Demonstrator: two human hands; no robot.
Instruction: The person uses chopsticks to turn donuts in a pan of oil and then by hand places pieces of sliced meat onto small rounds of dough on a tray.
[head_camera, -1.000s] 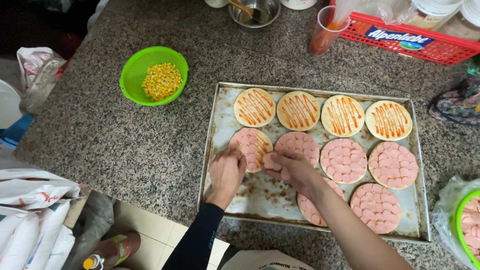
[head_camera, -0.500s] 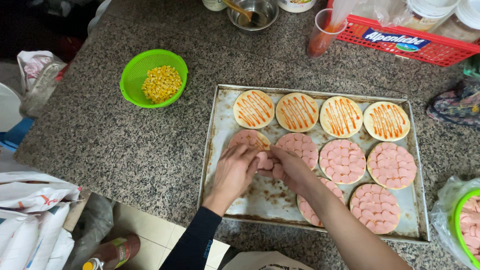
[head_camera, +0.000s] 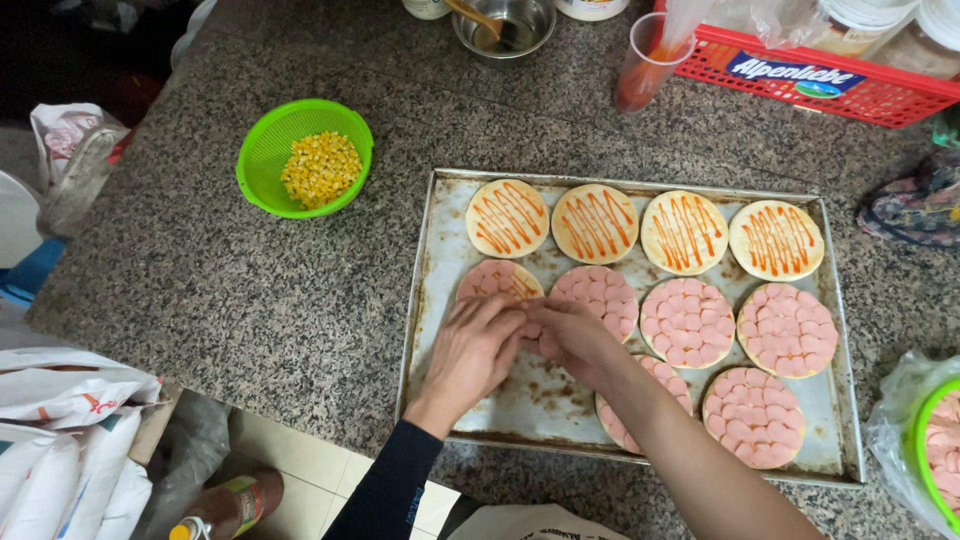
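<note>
Looking down at a grey speckled stone counter (head_camera: 230, 290), we see a worn metal baking tray (head_camera: 436, 250) holding small round dough bases in rows. Both hands meet over the tray's lower-left part, at about 7 o'clock from the tray's middle. Left hand (head_camera: 468, 352) comes up from 6 o'clock in a dark sleeve (head_camera: 390, 490), palm down, fingers close together and curled at the tips onto the partly topped base (head_camera: 497, 280); it looks like a pinch on pink sausage slices, but we cannot tell exactly what sits between the fingertips. Right hand (head_camera: 572, 340) comes in from 5 o'clock on a bare forearm, fingers bunched together and touching the left fingertips at the lower edge of that same base. That base sits in the middle row, leftmost, with sausage slices on part of it and sauce stripes showing at its right side. At 12 o'clock from the hands, four bases with orange sauce zigzags (head_camera: 595, 222) fill the top row. At 3 o'clock, bases fully covered in sausage slices (head_camera: 686, 321) run along the middle row, and two more lie in the bottom row, one partly under the right forearm. Well apart at 10 o'clock from the tray stands a green colander of corn kernels (head_camera: 300, 155). A red plastic basket (head_camera: 820, 85) sits at 1 o'clock.
</note>
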